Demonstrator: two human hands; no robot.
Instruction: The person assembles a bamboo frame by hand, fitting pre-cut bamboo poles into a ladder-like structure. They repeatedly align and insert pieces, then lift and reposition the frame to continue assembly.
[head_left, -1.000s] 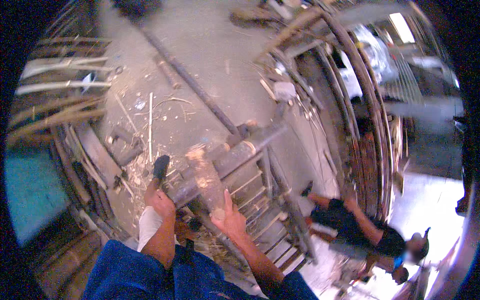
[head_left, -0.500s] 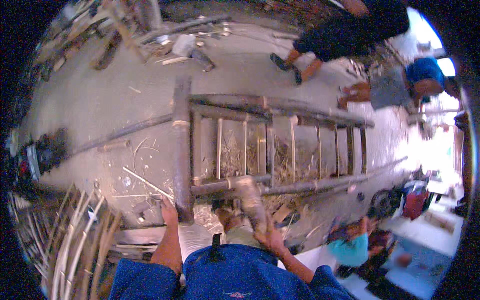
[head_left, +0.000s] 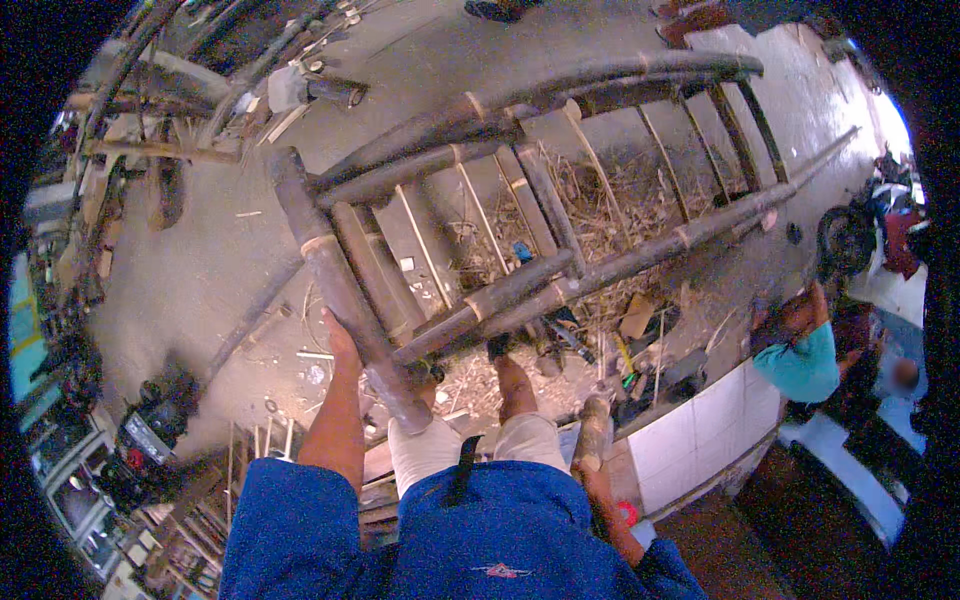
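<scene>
A brown bamboo frame (head_left: 470, 310) with long rails and several thin slats spans the space in front of me, tilted up toward the right. At its near left end runs a thick bamboo post (head_left: 340, 285). My left hand (head_left: 343, 345) presses against the left side of that post, its fingers partly hidden behind it. Low at the right, my right hand (head_left: 592, 478) is closed on a short, thick wooden mallet (head_left: 594, 430), held upright beside my thigh and apart from the frame.
Shavings and scraps (head_left: 590, 200) litter the ground under the frame. Hand tools (head_left: 570, 340) lie near its lower rail. A white panel (head_left: 690, 430) stands at the right, beyond it a person in a teal shirt (head_left: 800, 365). Bamboo pieces (head_left: 165, 150) pile up at the left.
My right hand has drawn the mallet down and back from the lower rail to beside my leg. The view has turned, so the frame appears slanted. My left hand is higher along the post.
</scene>
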